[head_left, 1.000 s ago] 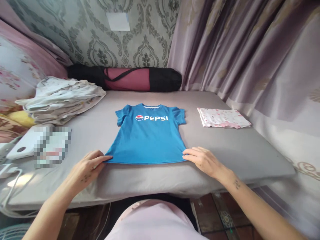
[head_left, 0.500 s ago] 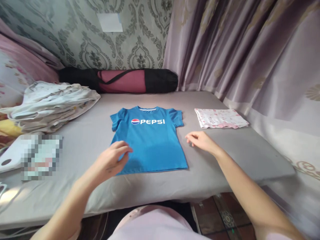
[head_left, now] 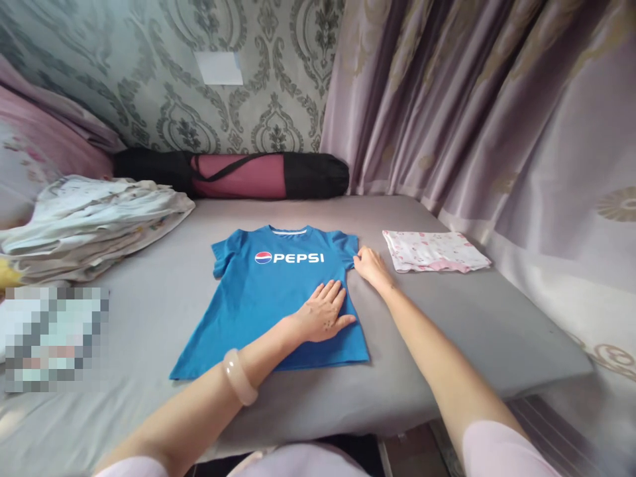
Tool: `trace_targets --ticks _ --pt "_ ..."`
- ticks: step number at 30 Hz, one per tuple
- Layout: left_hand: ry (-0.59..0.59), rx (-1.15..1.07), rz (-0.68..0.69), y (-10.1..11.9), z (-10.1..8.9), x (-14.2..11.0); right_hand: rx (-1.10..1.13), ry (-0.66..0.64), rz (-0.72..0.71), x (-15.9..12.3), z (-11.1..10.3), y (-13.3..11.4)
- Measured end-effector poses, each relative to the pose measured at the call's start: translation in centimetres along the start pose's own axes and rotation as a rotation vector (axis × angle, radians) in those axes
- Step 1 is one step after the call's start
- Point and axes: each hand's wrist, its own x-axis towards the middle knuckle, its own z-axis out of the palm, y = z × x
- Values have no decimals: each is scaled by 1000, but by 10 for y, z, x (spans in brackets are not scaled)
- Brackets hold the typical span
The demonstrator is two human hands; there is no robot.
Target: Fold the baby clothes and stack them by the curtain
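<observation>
A blue T-shirt [head_left: 258, 298] with a white PEPSI print lies spread face up on the grey mattress [head_left: 447, 324]. My left hand [head_left: 322, 310] lies flat and open on the shirt's right half, fingers stretched out. My right hand [head_left: 368, 264] rests at the shirt's right sleeve, its fingers curled at the sleeve's edge; whether they pinch the cloth is hard to see.
A folded white and pink cloth [head_left: 434, 250] lies to the right of the shirt. A pile of pale clothes [head_left: 89, 222] sits at the left. A black and maroon rolled bag [head_left: 233, 175] lies along the wall. Curtains [head_left: 472, 112] hang at the right.
Both hands left the shirt's lower corners and moved up. The left hand crossed onto the shirt's right half and lies flat; the right hand reached the right sleeve.
</observation>
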Motion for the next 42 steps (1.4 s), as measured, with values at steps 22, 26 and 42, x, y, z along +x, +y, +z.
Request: trace_targets --ticks 22,26,42 --pt "178 -408 -600 -272 -147 42 142 -372 -344 158 18 -103" --pt "57 -516 -630 -280 -156 40 185 -462 -378 164 12 -99" --pt "271 221 -430 -269 -118 28 -20 92 -597 126 45 -82"
